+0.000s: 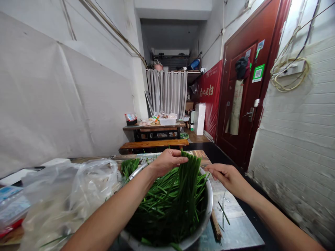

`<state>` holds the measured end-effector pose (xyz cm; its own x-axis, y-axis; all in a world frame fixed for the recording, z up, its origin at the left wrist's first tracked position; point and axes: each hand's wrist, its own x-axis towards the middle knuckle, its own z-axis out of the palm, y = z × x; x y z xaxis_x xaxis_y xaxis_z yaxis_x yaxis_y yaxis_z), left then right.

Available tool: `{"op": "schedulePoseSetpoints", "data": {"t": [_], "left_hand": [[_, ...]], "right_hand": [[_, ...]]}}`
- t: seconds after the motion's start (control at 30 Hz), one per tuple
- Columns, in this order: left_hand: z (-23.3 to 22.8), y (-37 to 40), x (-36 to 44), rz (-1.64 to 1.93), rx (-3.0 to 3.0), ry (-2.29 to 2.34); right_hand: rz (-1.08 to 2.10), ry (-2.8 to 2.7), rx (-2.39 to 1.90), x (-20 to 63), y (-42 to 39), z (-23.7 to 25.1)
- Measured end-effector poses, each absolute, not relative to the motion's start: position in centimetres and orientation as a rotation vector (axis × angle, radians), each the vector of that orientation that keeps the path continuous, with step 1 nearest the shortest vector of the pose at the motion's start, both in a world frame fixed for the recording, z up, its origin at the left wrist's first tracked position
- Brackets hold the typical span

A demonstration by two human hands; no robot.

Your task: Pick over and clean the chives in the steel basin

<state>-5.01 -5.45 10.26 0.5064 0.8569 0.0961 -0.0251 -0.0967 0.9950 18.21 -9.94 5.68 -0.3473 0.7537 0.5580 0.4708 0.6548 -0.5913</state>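
slim green stalks (190, 184) droop from pinching left hand (169, 161); right hand (226, 176) pinched, contents unclear

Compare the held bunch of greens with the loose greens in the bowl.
The held bunch hangs roughly upright from the left hand; the loose greens lie in the metal bowl. The held bunch has its stalks lined up side by side; the loose greens cross at various angles. Both are long, thin and green.
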Motion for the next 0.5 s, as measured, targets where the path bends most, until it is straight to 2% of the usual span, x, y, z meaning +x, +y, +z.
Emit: {"op": "schedulePoseSetpoints", "data": {"t": [0.17, 0.5], "left_hand": [[9.8, -6.2, -5.0, 0.81, 1.579, 0.736], [9.1, -9.8, -4.4, 0.596, 1.847, 0.582]], "right_hand": [[0.325, -2.086, -0.976, 17.9, -10.8, 6.0], [0.356, -2.136, -0.979, 17.9, -14.2, 6.2]]}}
